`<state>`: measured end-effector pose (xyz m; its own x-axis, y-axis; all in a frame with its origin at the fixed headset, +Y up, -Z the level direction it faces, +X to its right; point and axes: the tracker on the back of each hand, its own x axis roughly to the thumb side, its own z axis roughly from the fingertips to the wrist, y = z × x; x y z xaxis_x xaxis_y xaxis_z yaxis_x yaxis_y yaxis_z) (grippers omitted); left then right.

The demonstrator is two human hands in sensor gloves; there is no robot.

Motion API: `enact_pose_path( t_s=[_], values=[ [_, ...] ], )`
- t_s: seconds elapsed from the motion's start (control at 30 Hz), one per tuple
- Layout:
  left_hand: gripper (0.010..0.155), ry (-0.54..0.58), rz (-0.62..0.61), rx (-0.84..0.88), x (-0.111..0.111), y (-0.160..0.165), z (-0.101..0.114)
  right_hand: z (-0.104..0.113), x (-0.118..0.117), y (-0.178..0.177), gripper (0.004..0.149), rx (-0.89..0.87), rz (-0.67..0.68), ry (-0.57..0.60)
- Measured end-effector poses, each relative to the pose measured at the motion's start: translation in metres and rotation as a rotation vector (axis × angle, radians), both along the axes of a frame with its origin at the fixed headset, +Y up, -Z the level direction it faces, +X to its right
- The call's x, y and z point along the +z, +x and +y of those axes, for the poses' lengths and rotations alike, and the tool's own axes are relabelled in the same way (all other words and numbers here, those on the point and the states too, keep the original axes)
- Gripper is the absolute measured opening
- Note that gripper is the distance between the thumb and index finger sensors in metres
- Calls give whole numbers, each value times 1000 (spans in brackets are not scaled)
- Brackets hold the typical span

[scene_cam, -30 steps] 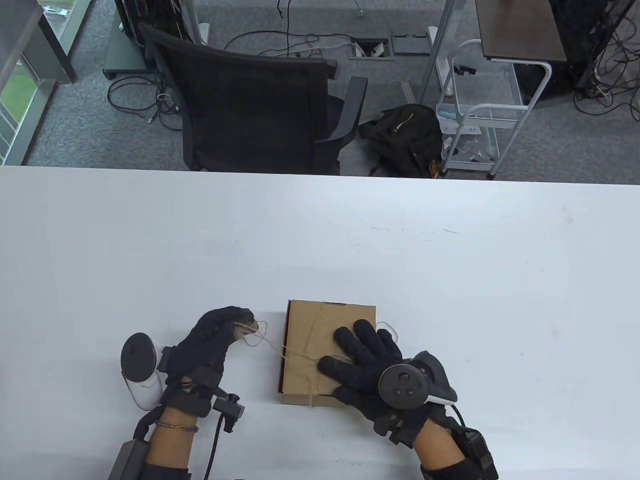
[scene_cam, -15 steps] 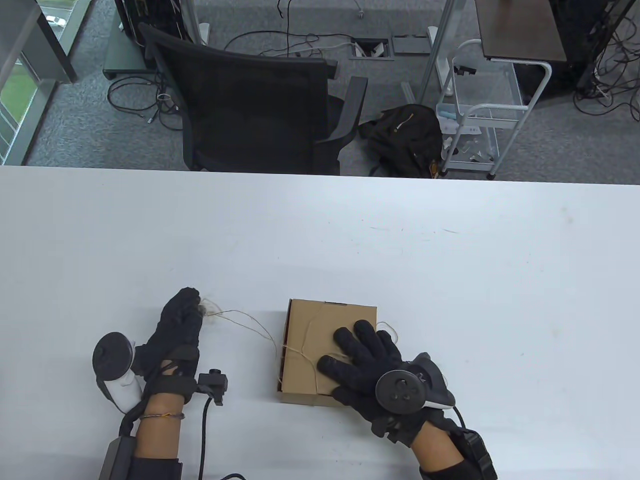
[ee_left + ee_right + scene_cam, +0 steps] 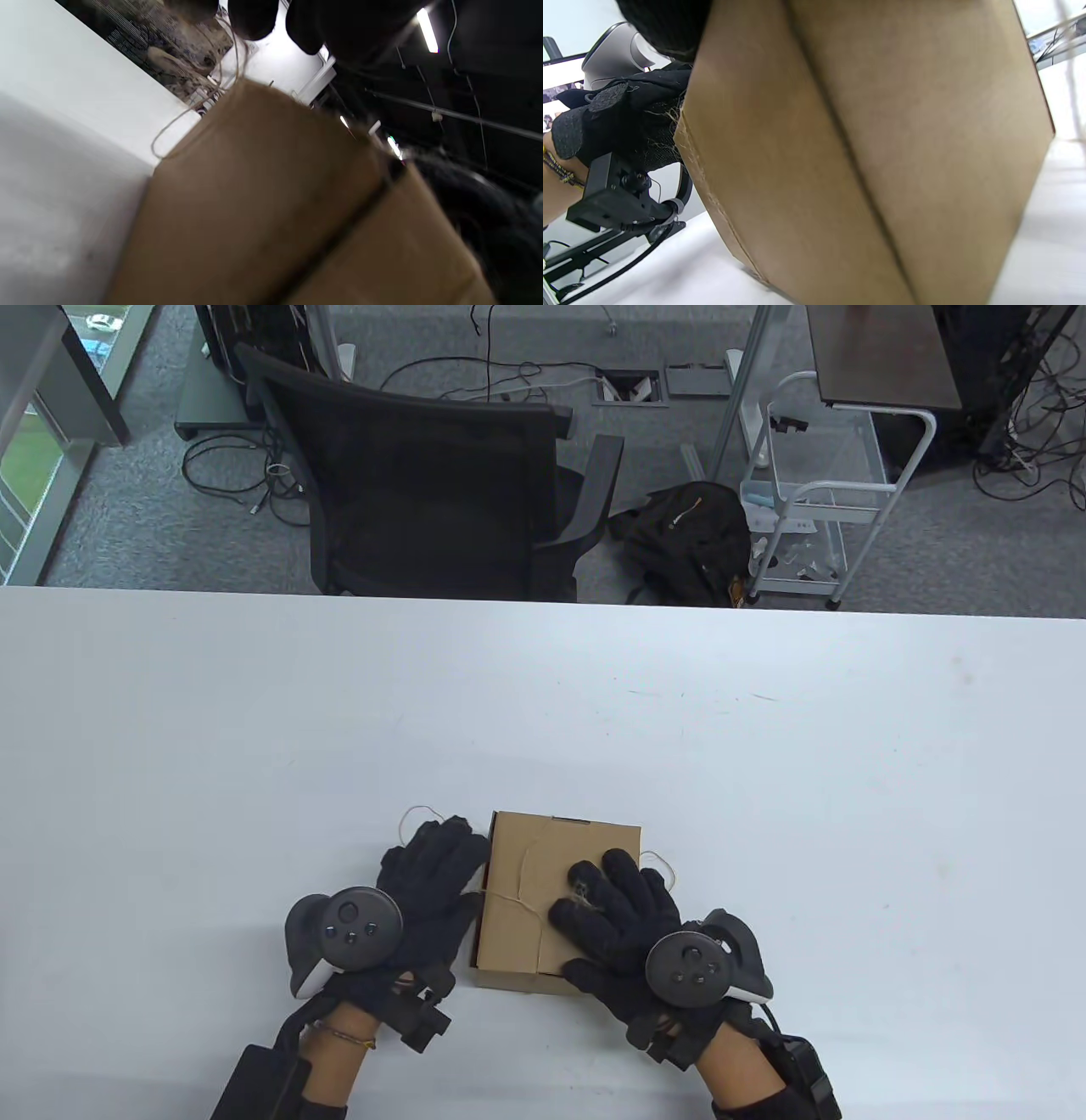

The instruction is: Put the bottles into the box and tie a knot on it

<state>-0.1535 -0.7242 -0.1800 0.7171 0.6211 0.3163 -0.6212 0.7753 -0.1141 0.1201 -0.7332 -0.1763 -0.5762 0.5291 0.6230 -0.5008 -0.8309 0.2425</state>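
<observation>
A closed brown cardboard box (image 3: pixel 543 857) lies on the white table (image 3: pixel 509 712) near its front edge. Thin twine (image 3: pixel 513 902) crosses its lid, with loops on the table at the left and right. My right hand (image 3: pixel 615 908) lies flat on the lid, fingers spread, with frayed twine on the index finger. My left hand (image 3: pixel 437 865) rests palm down on the table against the box's left side, fingers straight. In the left wrist view the twine (image 3: pixel 186 112) hangs by the fingertips (image 3: pixel 254 17) beside the box (image 3: pixel 263 190). The box (image 3: pixel 882 127) fills the right wrist view. No bottle is in view.
Beyond the table's far edge stand a black office chair (image 3: pixel 424 475), a dark backpack (image 3: pixel 687 534) on the floor and a white wire cart (image 3: pixel 806 500). Cables lie on the carpet.
My left hand, which held the twine out to the left, has come back right to the box's side and turned palm down. The right hand stays on the lid.
</observation>
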Motion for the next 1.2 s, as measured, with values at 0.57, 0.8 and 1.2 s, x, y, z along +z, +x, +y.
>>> enact_pose_path(
  t_s=[0.57,0.8,1.2],
  values=[
    [47,-38,-160,348,12,24,9,4,10,-20,75,-12,-210,32],
    [47,-112,-208,495,12,19,9,9,11,-25,86,-82,-254,-38],
    [47,-84,-188,471,13,15,11,16,7,-15,42,-217,-285,-84]
  ],
)
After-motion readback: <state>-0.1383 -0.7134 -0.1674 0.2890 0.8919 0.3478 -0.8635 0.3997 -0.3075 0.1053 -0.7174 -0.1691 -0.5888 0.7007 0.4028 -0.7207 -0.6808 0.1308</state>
